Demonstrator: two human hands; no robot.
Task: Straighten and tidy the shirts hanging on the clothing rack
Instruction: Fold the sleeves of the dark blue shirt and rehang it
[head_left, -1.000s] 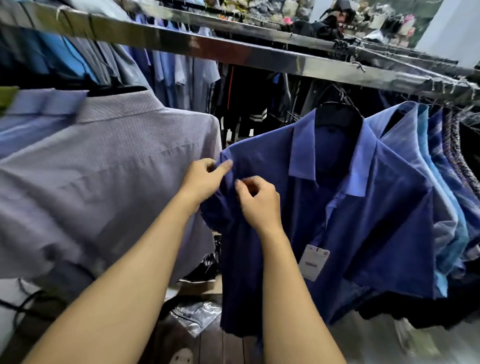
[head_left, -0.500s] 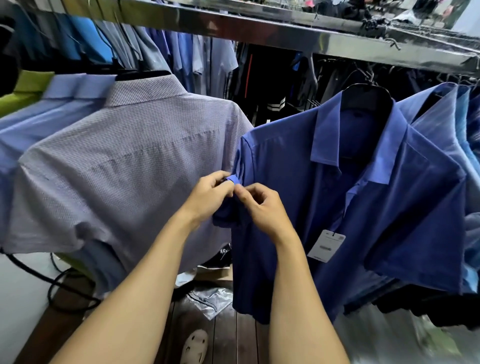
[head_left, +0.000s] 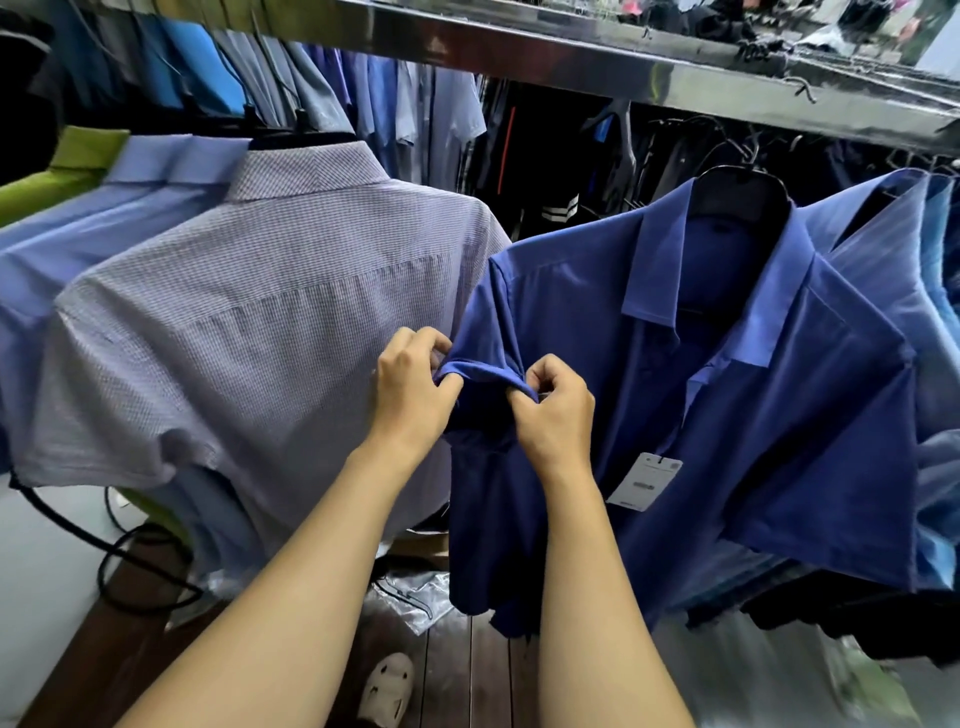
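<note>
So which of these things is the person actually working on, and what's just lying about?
Part of the job:
- blue shirt, its sleeve hem pinched by the left hand and right hand
- checked shirt beside it
- metal rail
- black hanger

Just lying about:
- clear plastic wrap on the floor
- black cable, low left

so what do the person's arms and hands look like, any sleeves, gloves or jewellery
Both arms are bare as far as the frame shows them, with no sleeve in view. The left hand and right hand wear no gloves, and no ring, watch or bracelet shows.
</note>
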